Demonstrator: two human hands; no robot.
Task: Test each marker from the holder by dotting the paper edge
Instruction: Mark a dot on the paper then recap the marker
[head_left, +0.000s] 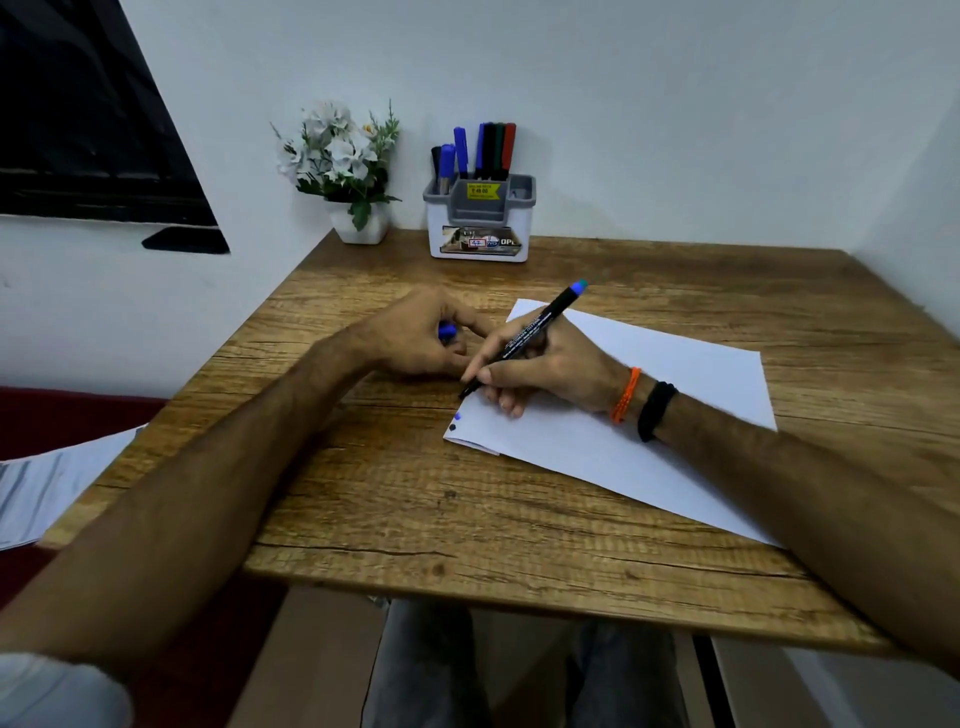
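My right hand (545, 364) grips a black marker (530, 332) with a blue end, tip down at the left edge of the white paper (649, 415). The tip sits just above two dots (455, 422), one blue and one dark, near the paper's near-left corner. My left hand (415, 332) rests on the table beside the paper, fingers curled round a blue cap (445, 331). At the back stands a white and grey holder (478, 218) with several markers in blue, black, green and red.
A white pot of white flowers (343, 171) stands left of the holder by the wall. The wooden table (467, 519) ends close to my body. A dark screen (88, 130) hangs on the left wall. Papers (47, 493) lie on a red seat, left.
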